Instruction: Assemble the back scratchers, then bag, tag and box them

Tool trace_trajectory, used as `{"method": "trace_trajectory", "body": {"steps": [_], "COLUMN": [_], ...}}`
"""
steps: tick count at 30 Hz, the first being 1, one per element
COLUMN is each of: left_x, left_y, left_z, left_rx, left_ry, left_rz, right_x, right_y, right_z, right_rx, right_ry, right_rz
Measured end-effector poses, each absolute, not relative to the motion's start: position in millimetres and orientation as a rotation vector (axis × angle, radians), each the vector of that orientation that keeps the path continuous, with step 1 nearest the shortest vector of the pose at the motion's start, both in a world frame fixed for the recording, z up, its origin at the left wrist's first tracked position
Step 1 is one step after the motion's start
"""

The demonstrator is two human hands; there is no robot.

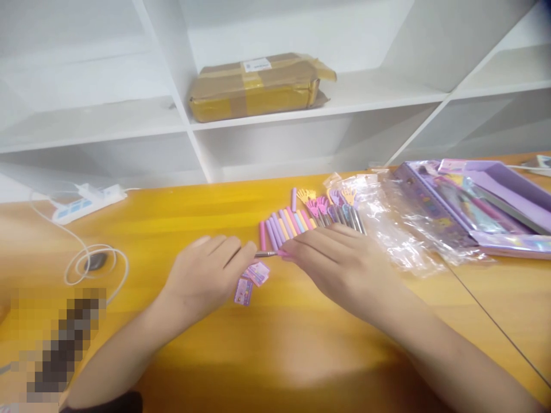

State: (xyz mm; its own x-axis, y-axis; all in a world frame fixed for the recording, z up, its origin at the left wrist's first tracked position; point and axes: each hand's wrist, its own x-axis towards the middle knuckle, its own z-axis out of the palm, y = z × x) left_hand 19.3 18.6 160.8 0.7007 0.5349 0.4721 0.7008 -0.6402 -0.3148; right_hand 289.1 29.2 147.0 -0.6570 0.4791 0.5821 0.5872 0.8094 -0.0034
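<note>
Both my hands are over the middle of the table, gripping a back scratcher between them. Its ribbed metal rod shows in the gap, with a bit of pink at the right end. The fingers of my left hand are closed on the rod end. My right hand pinches the pink end; what lies under its palm is hidden. Just beyond my fingers lies a row of pastel tubes. Beside them are several hand-shaped scratcher heads on metal rods. Small printed cards lie below the left fingertips.
Clear plastic bags lie to the right, against an open purple box with packed items. At left are a white power strip and a coiled cable. A taped carton sits on the white shelf behind.
</note>
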Motion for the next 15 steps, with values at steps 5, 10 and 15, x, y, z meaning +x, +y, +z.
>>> {"method": "trace_trajectory", "body": {"steps": [5, 10, 15], "left_x": [16.8, 16.6, 4.7], "left_y": [15.2, 15.7, 29.4], "left_z": [158.5, 155.8, 166.2], "left_rx": [-2.431, -2.461, -2.439], "left_ry": [-0.932, -0.919, -1.012], "left_rz": [-0.469, -0.454, -0.426], "right_x": [286.7, 287.3, 299.0], "right_y": [28.0, 28.1, 34.2], "right_z": [146.9, 146.2, 155.9], "right_rx": [-0.808, -0.815, -0.851], "right_ry": [-2.438, -2.490, -2.407], "right_rz": [-0.218, -0.241, -0.364]}}
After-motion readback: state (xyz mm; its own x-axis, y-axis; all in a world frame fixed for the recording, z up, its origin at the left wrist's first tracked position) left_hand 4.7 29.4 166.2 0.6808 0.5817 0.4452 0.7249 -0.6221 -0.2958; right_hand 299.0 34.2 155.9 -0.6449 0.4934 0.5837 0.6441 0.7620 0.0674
